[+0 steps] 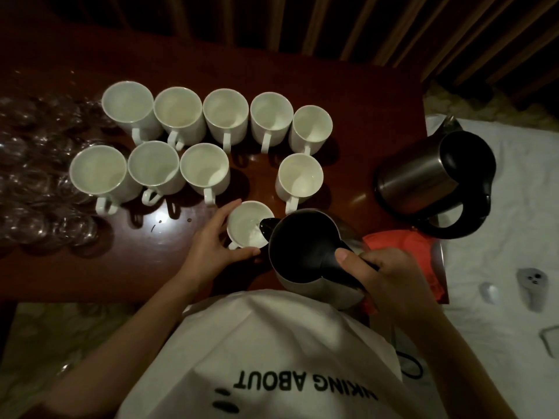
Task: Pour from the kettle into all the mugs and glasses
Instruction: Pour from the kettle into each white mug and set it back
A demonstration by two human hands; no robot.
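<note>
A: From the head view, we have the kettle (305,252) tipped over the near edge of the table (121,267), our right hand (384,279) wrapped round its black handle, thumb lying on top — likely so we can steer the tilt.

B: And our left hand (211,246) cups the mug (249,223) under the spout, fingers spread and curved against its side, probably to keep it from sliding while we pour.

A: That mug is pulled out of the rows toward us, which brings it close under the spout. The other mugs (178,110) stand in two rows further back, handles facing us.

B: The glasses (39,176) crowd the left end, clear and hard to count in this dim light. A second kettle (435,182) leans at the right edge, lid open.

A: The kettle we hold is brushed steel with a dark mouth and spout — we can't tell how full it is.
</note>
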